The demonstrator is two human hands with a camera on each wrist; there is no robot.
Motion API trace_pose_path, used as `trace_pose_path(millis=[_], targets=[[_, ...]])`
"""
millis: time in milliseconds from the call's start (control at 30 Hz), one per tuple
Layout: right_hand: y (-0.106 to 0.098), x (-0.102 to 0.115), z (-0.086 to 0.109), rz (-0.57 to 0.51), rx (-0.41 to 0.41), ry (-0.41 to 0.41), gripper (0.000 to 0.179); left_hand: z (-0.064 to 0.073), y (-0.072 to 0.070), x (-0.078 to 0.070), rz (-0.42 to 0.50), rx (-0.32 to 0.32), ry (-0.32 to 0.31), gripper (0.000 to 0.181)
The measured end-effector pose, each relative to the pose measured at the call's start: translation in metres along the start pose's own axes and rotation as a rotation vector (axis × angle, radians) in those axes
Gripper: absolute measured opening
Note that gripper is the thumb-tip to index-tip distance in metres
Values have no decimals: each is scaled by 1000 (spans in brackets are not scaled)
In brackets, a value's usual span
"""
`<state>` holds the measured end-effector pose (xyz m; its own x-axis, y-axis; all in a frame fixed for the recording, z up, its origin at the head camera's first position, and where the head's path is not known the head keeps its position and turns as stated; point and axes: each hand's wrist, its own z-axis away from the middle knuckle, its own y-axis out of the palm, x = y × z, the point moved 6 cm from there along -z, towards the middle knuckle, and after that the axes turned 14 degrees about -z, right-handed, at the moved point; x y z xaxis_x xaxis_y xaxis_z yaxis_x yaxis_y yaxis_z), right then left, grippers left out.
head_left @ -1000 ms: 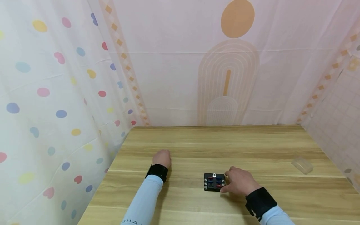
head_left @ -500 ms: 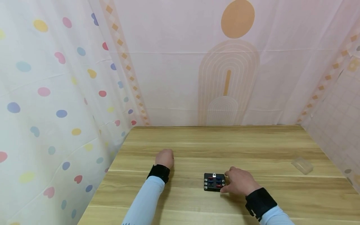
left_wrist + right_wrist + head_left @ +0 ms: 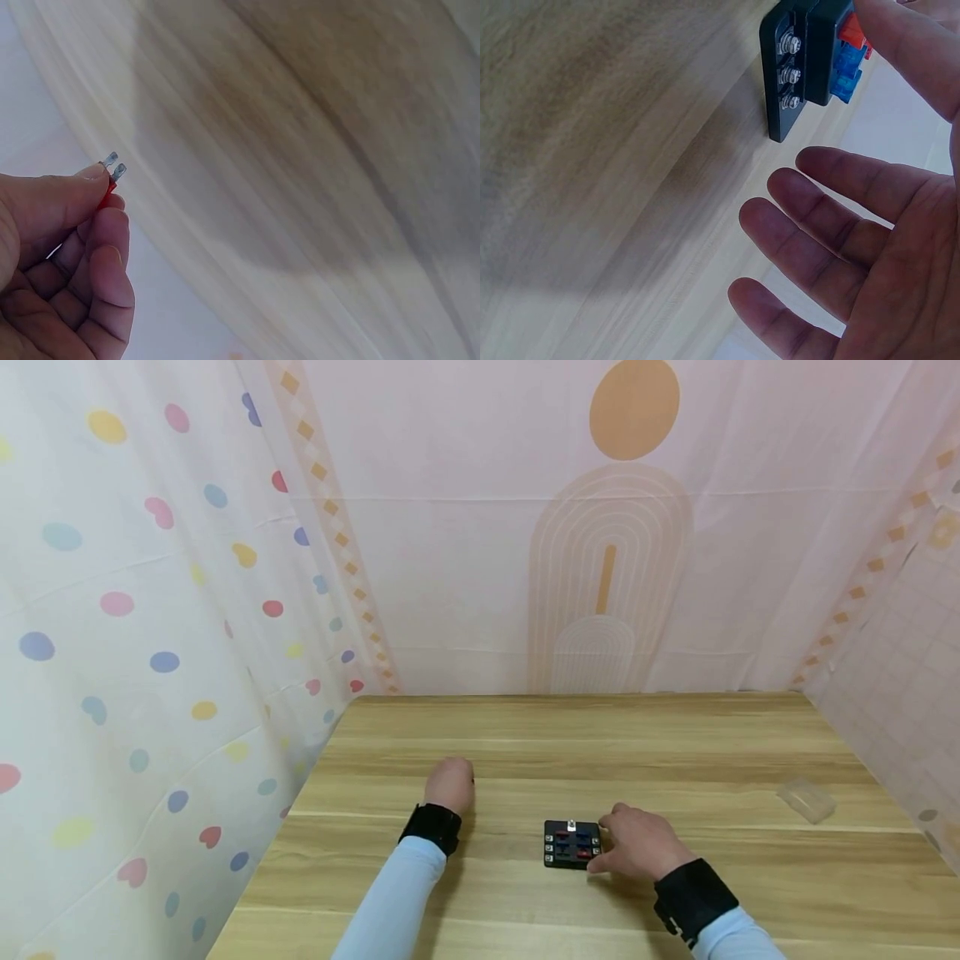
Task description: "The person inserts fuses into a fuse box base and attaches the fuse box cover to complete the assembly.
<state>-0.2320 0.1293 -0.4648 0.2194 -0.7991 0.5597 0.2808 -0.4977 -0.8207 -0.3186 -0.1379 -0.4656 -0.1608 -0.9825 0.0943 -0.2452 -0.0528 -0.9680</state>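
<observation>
My left hand (image 3: 450, 785) is over the table, left of a black fuse block. In the left wrist view its thumb and index finger pinch a red blade fuse (image 3: 107, 195), whose two metal prongs stick out past the fingertips. The fuse block (image 3: 572, 845) lies flat, with red and blue fuses seated in it and metal screw terminals (image 3: 789, 75) along its side. My right hand (image 3: 643, 843) is at the block's right edge. In the right wrist view its fingers are spread and relaxed, with the thumb (image 3: 907, 45) overlapping the block's fuses.
A clear plastic cover (image 3: 807, 800) lies on the wooden table (image 3: 600, 735) to the right, beyond my right hand. Patterned curtains (image 3: 465, 568) hang behind the table and along its sides.
My left hand has shifted a little to the right, toward the fuse block. The right hand and the block have stayed in place.
</observation>
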Motion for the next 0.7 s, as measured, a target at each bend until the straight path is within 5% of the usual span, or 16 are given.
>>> trace_pose_path(millis=[700], targets=[[1, 0, -1, 12, 9, -14, 66, 10, -25, -35, 16, -93, 148, 8]])
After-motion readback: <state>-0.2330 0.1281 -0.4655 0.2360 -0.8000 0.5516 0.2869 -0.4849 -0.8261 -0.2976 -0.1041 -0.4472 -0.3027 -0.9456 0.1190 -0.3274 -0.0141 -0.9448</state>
